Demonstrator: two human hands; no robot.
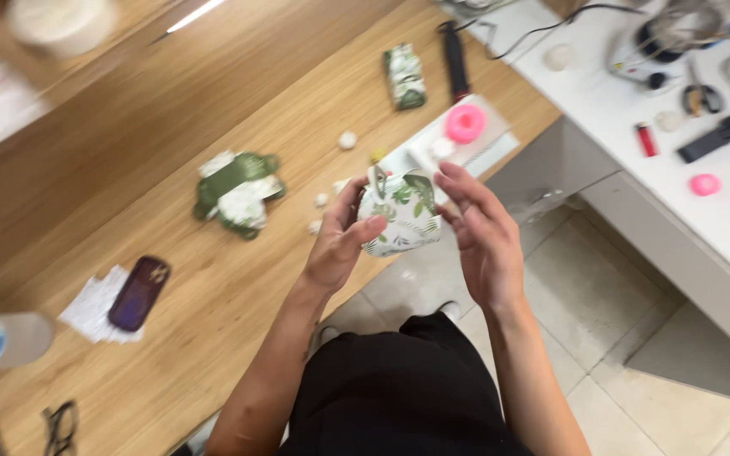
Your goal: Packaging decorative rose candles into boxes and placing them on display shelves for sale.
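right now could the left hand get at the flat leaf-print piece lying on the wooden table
Probably not freely: the left hand is wrapped around the small leaf-print box, so it is occupied. The flat leaf-print piece lies open on the wooden table to its left, with nothing between them.

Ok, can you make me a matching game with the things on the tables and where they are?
Things:
1. leaf-print box
2. phone
3. pink roll
4. lighter

Places:
A. on the white counter
B. on white papers
C. between the left hand and right hand
D. on the wooden table's far edge

Pairs: 1-C, 2-B, 3-D, 4-A
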